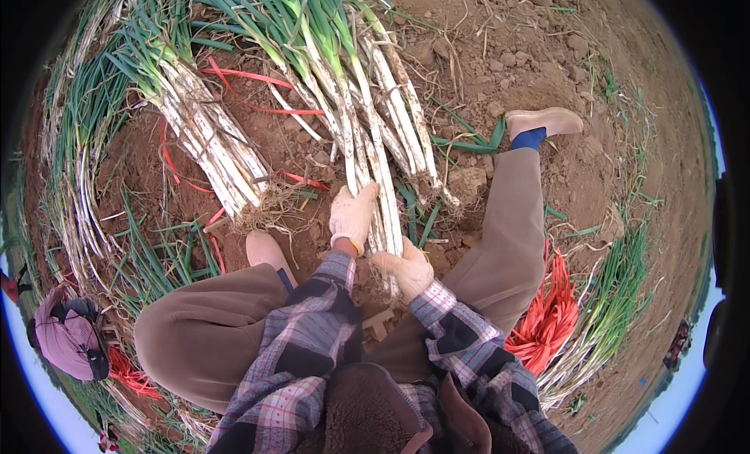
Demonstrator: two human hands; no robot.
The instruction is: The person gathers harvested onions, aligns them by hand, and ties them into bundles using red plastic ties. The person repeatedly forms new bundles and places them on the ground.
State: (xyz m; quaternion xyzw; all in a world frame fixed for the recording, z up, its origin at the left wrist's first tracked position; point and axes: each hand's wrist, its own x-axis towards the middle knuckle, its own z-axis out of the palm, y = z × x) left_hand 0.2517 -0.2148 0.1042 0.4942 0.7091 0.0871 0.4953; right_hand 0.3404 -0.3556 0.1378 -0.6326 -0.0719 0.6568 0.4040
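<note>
Both my hands wear pale knit gloves. My left hand [353,216] is closed around the white shafts of several long green onions [375,161], part of a loose heap. Lower down, my right hand [410,269] grips the same stalks close to their roots, its thumb lying across them. The green leaves point away from me, and soil clings to the white parts. More loose green onions [404,114] lie just beyond, roots towards me. A thick bundle of green onions [205,140] rests on the soil to the left of my hands.
Red plastic straps [252,76] lie across the soil under the onions. A tangle of red strapping [551,319] is beside my right leg, near thinner green onions [609,301]. Further onion rows [82,161] stretch along the left. Another person [67,337] is at the far left.
</note>
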